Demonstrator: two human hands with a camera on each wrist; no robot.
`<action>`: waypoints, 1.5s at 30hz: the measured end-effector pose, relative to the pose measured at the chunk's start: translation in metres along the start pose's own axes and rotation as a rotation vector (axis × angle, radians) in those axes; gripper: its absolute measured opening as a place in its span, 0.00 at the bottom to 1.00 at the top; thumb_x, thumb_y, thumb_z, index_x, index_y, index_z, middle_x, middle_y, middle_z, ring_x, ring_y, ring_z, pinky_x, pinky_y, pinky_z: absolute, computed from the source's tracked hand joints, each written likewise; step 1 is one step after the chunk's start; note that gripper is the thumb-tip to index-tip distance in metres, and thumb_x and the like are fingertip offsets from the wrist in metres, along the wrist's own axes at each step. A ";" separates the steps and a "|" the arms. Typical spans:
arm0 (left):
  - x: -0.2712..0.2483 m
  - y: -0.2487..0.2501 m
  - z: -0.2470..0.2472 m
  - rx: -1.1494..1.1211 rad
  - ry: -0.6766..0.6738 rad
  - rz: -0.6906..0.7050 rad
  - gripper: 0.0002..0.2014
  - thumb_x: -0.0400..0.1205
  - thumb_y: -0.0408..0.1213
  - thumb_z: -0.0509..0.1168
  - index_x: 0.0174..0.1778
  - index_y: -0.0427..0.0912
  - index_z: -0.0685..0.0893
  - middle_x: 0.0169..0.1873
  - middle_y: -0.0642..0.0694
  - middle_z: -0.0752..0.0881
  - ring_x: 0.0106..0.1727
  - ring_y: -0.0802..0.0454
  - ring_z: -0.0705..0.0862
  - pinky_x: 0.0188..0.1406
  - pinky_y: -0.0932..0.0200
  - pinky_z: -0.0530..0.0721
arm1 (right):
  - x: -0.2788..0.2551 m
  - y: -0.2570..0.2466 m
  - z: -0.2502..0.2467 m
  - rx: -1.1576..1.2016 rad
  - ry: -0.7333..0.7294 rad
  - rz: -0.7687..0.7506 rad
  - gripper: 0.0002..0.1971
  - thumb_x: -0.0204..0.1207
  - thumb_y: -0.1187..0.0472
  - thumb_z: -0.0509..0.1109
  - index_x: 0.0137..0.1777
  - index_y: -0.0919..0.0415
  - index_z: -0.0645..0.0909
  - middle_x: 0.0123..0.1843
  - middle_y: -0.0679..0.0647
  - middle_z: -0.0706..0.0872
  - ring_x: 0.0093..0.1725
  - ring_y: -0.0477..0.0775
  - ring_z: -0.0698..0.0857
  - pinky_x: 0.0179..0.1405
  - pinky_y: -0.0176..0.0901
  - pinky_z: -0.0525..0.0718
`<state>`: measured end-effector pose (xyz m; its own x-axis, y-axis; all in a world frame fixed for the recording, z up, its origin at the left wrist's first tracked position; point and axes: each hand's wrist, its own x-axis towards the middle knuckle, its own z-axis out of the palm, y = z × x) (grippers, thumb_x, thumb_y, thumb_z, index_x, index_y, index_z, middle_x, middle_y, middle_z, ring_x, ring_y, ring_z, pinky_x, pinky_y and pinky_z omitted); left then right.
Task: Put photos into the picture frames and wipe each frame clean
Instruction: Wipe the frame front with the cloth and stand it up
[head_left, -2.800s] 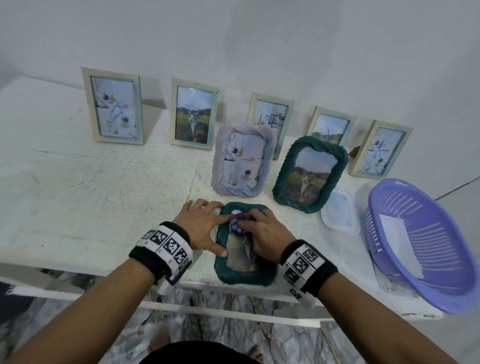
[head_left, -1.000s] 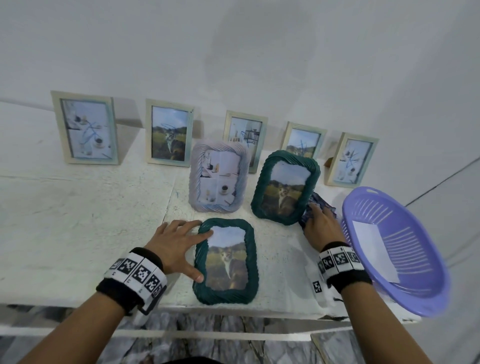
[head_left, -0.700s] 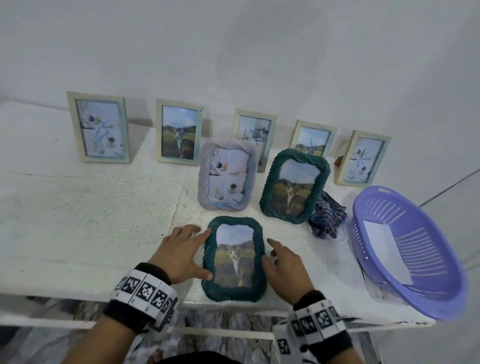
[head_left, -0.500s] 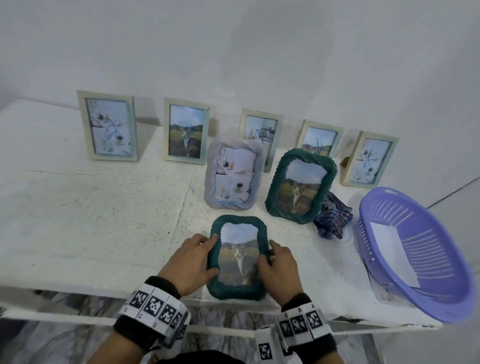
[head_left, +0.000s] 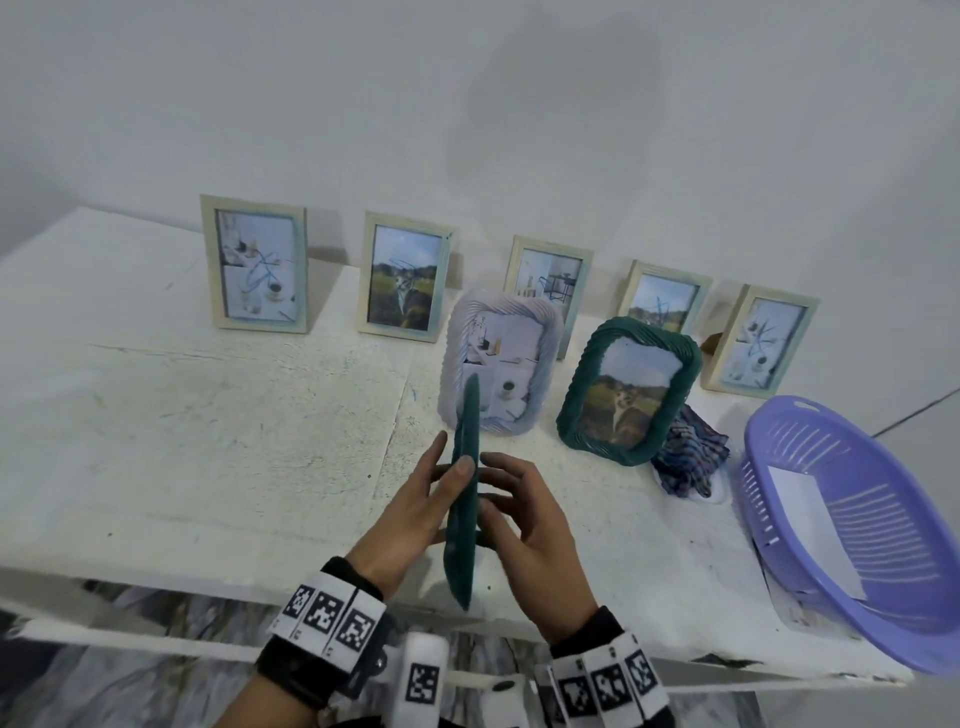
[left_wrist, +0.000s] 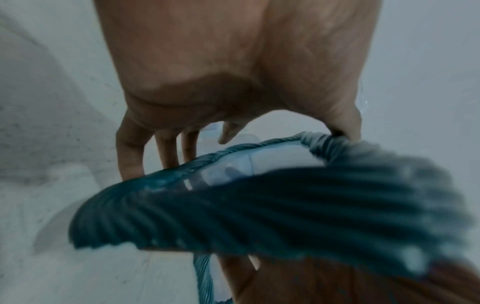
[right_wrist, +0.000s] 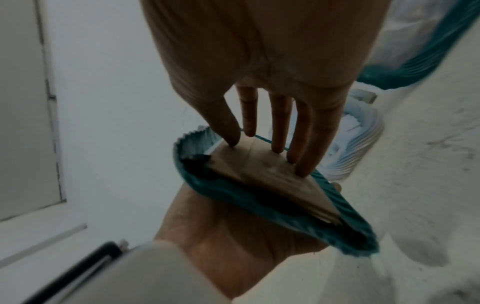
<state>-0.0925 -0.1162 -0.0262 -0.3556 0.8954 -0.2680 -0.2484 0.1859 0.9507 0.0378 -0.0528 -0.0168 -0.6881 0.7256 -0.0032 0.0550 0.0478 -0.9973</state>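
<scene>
Head view: dark green frame (head_left: 464, 493) lifted edge-on off bench (head_left: 208, 441), near 6 o'clock; left hand (head_left: 410, 512) grip clamped on rim, thumb over edge; right hand (head_left: 530, 525) fingers straight against brown backing; step judged: standing wiped frame up; next needs rear stand opened, spot by cloth (head_left: 688, 457) at 3 o'clock.

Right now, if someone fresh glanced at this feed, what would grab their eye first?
Both hands, the left hand and the right hand, hold a dark green frame edge-on above the front of the white table. Behind it stand a lilac frame and a second green frame, with five pale frames along the wall. A purple basket sits at the right edge, a checked cloth beside it.
</scene>
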 end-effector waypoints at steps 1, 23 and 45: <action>-0.001 0.003 -0.004 -0.023 -0.001 -0.006 0.46 0.70 0.74 0.61 0.82 0.61 0.58 0.70 0.55 0.79 0.66 0.59 0.82 0.63 0.47 0.85 | 0.002 -0.002 0.006 -0.060 -0.001 -0.038 0.15 0.81 0.61 0.67 0.66 0.50 0.75 0.61 0.46 0.84 0.59 0.52 0.86 0.50 0.54 0.89; -0.002 0.029 -0.144 0.518 0.299 0.109 0.63 0.54 0.85 0.62 0.81 0.69 0.39 0.78 0.49 0.67 0.76 0.45 0.71 0.72 0.38 0.74 | 0.071 -0.042 0.121 0.149 0.028 0.266 0.17 0.86 0.47 0.55 0.54 0.49 0.86 0.47 0.50 0.92 0.47 0.52 0.91 0.45 0.50 0.88; 0.100 0.082 -0.194 -0.017 0.267 -0.086 0.40 0.76 0.71 0.54 0.70 0.40 0.79 0.65 0.39 0.83 0.63 0.42 0.82 0.70 0.40 0.77 | 0.195 -0.004 0.112 0.093 0.251 0.295 0.29 0.73 0.34 0.57 0.64 0.51 0.81 0.64 0.54 0.84 0.65 0.55 0.81 0.72 0.61 0.75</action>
<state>-0.3232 -0.0898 -0.0058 -0.5570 0.7377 -0.3815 -0.3019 0.2481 0.9205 -0.1781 0.0115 -0.0217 -0.4533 0.8448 -0.2843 0.1502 -0.2420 -0.9586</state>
